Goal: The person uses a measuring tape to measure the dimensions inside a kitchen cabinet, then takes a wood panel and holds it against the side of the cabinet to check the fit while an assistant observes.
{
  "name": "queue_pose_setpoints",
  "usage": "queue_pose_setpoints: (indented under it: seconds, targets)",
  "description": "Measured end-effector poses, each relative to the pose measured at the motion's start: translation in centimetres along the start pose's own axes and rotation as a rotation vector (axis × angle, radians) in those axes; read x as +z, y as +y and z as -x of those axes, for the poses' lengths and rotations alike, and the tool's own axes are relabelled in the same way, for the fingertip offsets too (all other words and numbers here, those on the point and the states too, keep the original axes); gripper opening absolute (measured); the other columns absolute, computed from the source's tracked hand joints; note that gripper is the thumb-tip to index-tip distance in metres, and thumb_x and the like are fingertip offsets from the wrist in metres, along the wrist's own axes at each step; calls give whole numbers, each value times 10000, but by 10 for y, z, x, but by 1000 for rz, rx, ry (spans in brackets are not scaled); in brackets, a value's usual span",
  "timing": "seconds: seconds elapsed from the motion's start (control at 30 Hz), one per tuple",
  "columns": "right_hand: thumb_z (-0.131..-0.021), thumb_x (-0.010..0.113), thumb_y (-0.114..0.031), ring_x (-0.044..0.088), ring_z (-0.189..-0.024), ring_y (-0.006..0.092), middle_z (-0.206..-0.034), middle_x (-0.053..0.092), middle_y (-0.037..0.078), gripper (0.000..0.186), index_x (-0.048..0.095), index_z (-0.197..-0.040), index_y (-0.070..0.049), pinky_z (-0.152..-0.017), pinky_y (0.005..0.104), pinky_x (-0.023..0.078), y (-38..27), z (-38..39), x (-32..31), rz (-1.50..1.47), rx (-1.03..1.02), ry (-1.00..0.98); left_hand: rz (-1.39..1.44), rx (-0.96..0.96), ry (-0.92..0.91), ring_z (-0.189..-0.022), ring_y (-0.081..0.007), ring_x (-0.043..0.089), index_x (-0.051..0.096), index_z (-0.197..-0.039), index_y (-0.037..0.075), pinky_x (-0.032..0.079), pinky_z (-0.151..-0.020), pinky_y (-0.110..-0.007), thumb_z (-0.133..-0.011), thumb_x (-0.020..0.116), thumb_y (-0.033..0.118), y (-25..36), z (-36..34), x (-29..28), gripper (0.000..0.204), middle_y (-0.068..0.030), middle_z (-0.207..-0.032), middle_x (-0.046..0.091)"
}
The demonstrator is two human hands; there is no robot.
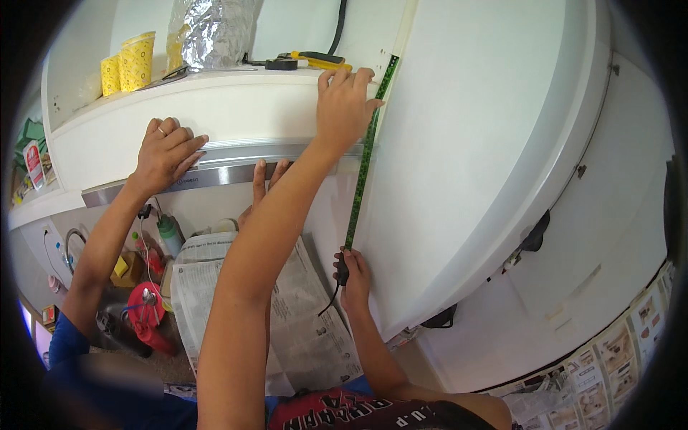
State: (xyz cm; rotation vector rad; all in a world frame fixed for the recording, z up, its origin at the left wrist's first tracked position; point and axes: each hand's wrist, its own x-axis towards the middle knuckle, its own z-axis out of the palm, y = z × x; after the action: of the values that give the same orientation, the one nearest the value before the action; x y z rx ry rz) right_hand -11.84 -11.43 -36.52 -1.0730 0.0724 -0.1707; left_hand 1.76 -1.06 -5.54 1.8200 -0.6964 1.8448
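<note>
My left hand [347, 107] is raised to the white cabinet's front board [236, 107], fingers curled, thumb against the upper blade of a green tape measure [364, 161]. The blade runs down beside the white curved appliance [466, 158]. My right hand [352, 269] grips its dark case [342, 269], from which a strap dangles. At left, a co-worker in blue has a hand [168, 150] on the steel strip [115, 192] under the cabinet. More of that person's fingers [261, 183] reach the strip behind my left forearm.
Yellow cups [132, 61], a foil-like roll [208, 36] and yellow-black tools [319, 59] sit on the shelf. Newspapers [201, 294] cover the surface below, beside bottles [169, 236], a red container [161, 337] and a faucet [72, 236]. White panels [609, 179] stand at right.
</note>
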Motion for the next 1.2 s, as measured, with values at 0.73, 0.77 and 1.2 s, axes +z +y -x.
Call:
queue_pose_setpoints:
  seconds: [0.73,0.77,1.2]
  targets:
    - [-1061,665,-279,626,-928,129,-1061,702,20,261,699,-1234,-86,-732,297,501,3,5,0,-27,-43,9,-32,-21,-38,-1028,-239,651,654,-1134,89,361,-1061,-443,-798,898,282,0,-1,-2,458,-26,-1038,730]
    - [-1062,665,-277,626,-929,130,-1061,702,20,259,699,-1233,-85,-732,298,501,3,6,0,-30,-43,8,-30,-18,-32,-1030,-238,651,653,-1137,89,360,-1061,-443,-799,899,282,0,-1,-2,461,-25,-1040,731]
    - [-1060,671,-285,625,-940,135,-1078,702,27,274,701,-1239,-81,-745,299,507,0,6,2,-37,-20,29,-11,-10,-15,-1053,-232,653,634,-1176,89,349,-1070,-447,-803,900,282,-1,0,1,497,-21,-1075,754]
